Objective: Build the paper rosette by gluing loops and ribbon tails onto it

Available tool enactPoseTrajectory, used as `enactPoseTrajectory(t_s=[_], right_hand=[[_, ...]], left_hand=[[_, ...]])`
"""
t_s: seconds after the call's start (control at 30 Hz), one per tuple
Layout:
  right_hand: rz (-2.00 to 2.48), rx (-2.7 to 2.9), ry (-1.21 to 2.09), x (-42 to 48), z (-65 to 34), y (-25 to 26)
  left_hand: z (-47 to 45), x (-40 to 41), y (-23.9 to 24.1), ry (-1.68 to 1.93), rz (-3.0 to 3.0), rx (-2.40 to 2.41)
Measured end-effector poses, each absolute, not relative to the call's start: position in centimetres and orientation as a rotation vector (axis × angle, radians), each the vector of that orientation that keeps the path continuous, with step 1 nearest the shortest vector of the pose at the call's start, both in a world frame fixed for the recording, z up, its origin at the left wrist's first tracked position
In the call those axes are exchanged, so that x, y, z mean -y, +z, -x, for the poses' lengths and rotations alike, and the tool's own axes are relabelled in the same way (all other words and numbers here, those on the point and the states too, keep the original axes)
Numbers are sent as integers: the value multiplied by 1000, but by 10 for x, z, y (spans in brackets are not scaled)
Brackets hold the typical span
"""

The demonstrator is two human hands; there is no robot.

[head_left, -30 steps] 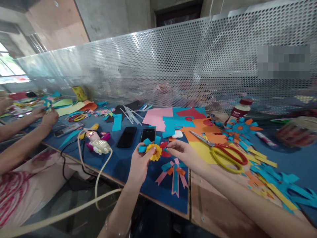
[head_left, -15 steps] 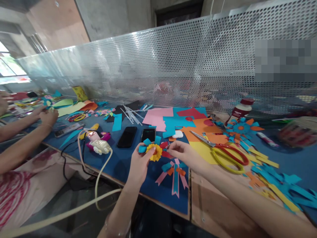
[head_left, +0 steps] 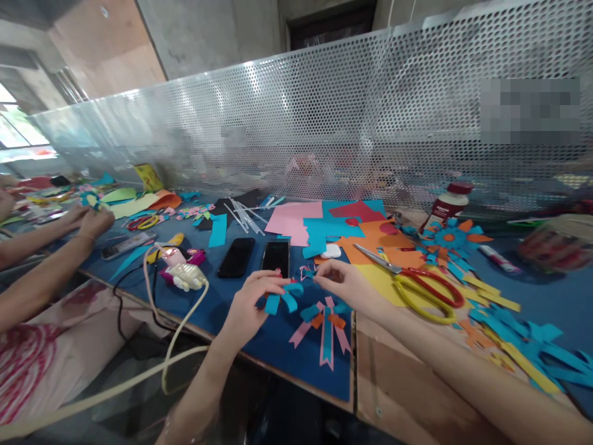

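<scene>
My left hand (head_left: 254,300) grips a craft flower (head_left: 288,299), with its blue loops facing up; its yellow part is turned out of sight. To its right, the fingertips of my right hand (head_left: 340,281) are pinched together at a tiny blue-and-pink bit (head_left: 306,273), too small to make out. Below the hands lies a bow with pink and blue ribbon tails (head_left: 328,337), flat on the blue tabletop. Two black phones rest beyond my left hand: one phone (head_left: 236,258) lies apart, and the other phone (head_left: 276,256) is just behind the fingers.
Red-and-yellow scissors (head_left: 417,287) lie right of my right hand, on coloured sheets (head_left: 384,281). Farther right are a blue-orange flower (head_left: 451,238), a dark red bottle (head_left: 447,207) and blue scraps (head_left: 532,340). A glue gun (head_left: 183,269) with its cord sits left. A co-worker's hands (head_left: 95,222) hold a flower.
My left hand has turned over and shifted slightly left, so the flower's yellow face is hidden and its blue loops show. My right hand has barely moved. The near phone's screen has dimmed.
</scene>
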State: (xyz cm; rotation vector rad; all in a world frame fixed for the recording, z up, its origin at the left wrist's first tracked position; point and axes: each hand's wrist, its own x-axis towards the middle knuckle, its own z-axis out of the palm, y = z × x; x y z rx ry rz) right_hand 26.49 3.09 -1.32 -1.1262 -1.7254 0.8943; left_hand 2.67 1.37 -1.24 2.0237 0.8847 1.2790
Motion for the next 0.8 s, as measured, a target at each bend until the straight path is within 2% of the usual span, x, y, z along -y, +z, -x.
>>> enactPoseTrajectory(t_s=[0.17,0.3,0.4,0.6,0.67,0.8], right_hand=[[1003,1873,646,-29,-266,-9],[868,2159,253,-26,-268,-10],[806,2335,-61,-25,-268,-8],[501,2577,-534,-30,-256,9],[414,2621,-626,-31,-250,16],[306,2691,-712,-34,-241,26]], left_hand=[[11,-13,-29,757,-2408,-978],[42,1,-23,495,-2493,-979],[48,8,-14,647,-2409,-1039],[12,1,-2,1299,-2011,-1286],[-1,-5,0,1331,-1992,-1246],[-16,-11,-1,1166,-2006,-1213]])
